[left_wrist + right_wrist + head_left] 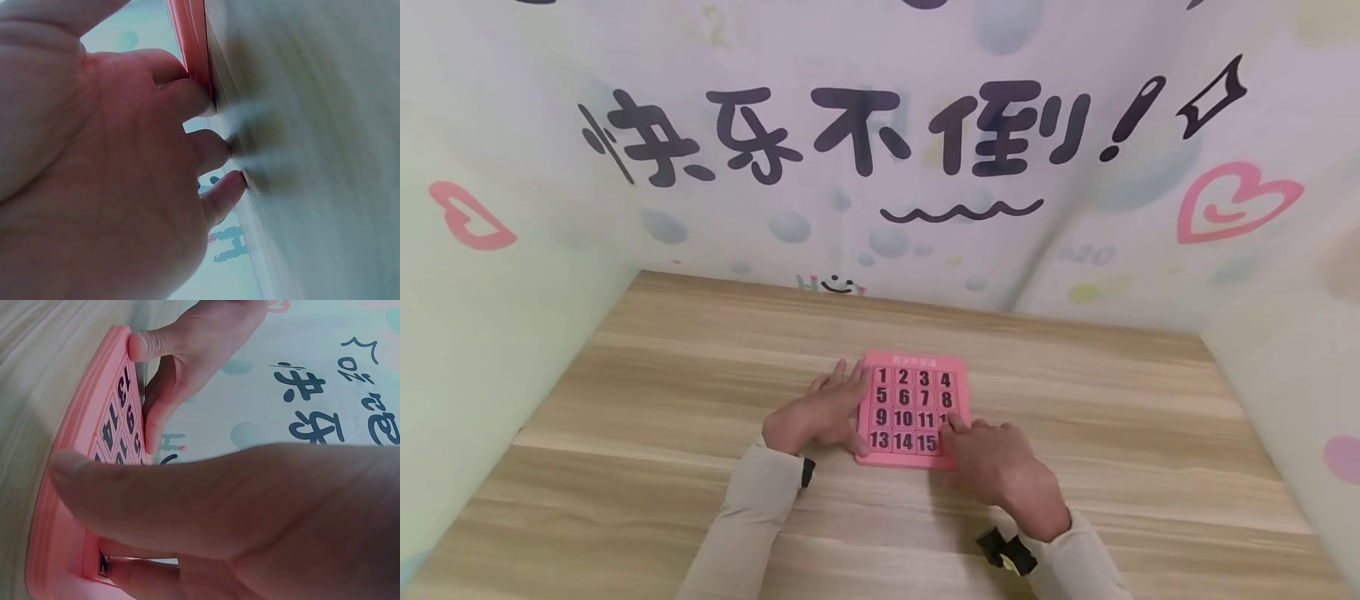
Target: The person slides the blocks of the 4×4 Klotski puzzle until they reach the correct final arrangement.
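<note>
A pink sliding number puzzle [914, 362] lies flat on the table, its black-numbered tiles in rows. Along its left edge, my left hand [820, 410] holds the frame, thumb on the near left corner. In the left wrist view, some left fingertips [203, 103] touch the puzzle's side while others rest on the tabletop. My right hand [996, 458] reaches over the near right corner, one finger at the tile below 8, whose number is partly covered. The right thumb [72, 464] rests on the near rim in the right wrist view. The lower right slot is hidden by this hand.
The wood-grain table [685, 375] meets a printed backdrop [850, 242] with large dark characters, and pale side walls rise at left and right. Dark straps [1006, 552] show at the wrists below light sleeves [741, 508].
</note>
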`<state>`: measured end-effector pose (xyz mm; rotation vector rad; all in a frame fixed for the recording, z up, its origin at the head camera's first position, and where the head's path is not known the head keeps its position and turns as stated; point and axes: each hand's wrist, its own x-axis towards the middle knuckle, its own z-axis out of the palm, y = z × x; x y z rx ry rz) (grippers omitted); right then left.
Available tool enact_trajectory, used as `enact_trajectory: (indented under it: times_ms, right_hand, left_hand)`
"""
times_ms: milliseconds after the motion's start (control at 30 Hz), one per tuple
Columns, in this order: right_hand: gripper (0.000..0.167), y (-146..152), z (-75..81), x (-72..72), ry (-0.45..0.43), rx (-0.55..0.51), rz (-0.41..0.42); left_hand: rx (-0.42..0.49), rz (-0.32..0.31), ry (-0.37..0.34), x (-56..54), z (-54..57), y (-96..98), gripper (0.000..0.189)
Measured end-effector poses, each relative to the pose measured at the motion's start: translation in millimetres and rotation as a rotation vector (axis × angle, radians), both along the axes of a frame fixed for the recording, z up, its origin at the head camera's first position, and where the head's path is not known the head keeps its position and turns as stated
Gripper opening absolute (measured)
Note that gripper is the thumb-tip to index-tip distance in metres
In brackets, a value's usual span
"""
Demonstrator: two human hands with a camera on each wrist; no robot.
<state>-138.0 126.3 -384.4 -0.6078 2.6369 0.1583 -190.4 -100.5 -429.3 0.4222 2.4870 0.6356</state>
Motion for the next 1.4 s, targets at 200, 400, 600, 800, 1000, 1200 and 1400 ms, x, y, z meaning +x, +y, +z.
enact_trajectory:
  times_ms: [200, 400, 600, 800, 1000, 1200, 1400]
  right_hand:
    - [0.052, 0.3, -1.2, -1.4, 0.017, -0.014, 0.009]
    - [0.044, 2.1, -0.2, -2.1, 0.032, -0.021, 0.028]
    - [0.047, 2.0, -1.9, 0.1, 0.023, -0.025, 0.019]
    - [0.05, 1.7, -2.5, 0.9, 0.026, 0.001, 0.019]
    - [0.049, 4.1, -1.9, 1.5, 0.027, -0.003, 0.021]
    - [0.044, 4.6, -0.1, 0.0, 0.046, -0.01, 0.027]
    - [0.043, 4.9, 1.9, 0.4, 0.064, -0.009, 0.038]
  left_hand:
    - [-0.015, -0.003, 0.005, 0.6, 0.0, -1.0, 0.119]
    - [-0.001, 0.004, 0.008, 1.4, -0.4, -1.4, 0.119]
    - [0.005, 0.006, -0.003, 2.0, -2.5, -1.6, 0.121]
    - [0.023, 0.015, -0.005, 4.6, -2.6, -1.1, 0.121]
    - [0.034, 0.01, -0.001, 5.7, -1.8, 0.7, 0.121]
    - [0.024, 0.007, 0.005, 4.1, -1.4, 1.0, 0.12]
    - [0.019, 0.0, 0.006, 2.9, -0.7, 0.7, 0.119]
